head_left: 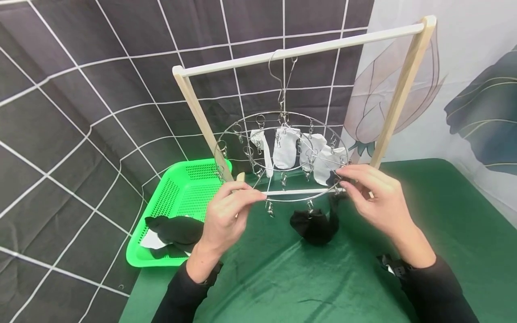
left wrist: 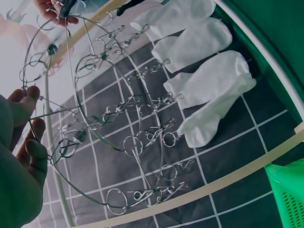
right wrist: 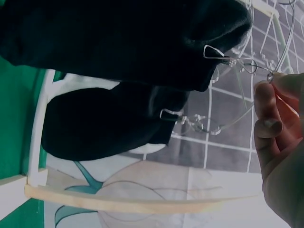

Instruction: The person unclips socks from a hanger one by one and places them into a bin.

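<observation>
A round metal sock hanger (head_left: 296, 200) with clips hangs by its hook from a rack bar. My left hand (head_left: 226, 215) pinches the near left of its outer ring between thumb and fingers. At the right side of the same ring, my right hand (head_left: 375, 197) pinches the wire. Several white socks (head_left: 286, 150) dangle from clips on the far side. Two black socks (right wrist: 118, 42) hang from clips close to my right hand in the right wrist view. In the head view a black sock (head_left: 317, 226) shows below the ring.
The rack has a white top bar (head_left: 323, 46) and wooden posts (head_left: 404, 94). On the left, a green basket (head_left: 177, 188) contains black and white socks (head_left: 177, 233). A green cloth (head_left: 274, 287) covers the table, with a dark gridded curtain (head_left: 81, 179) behind.
</observation>
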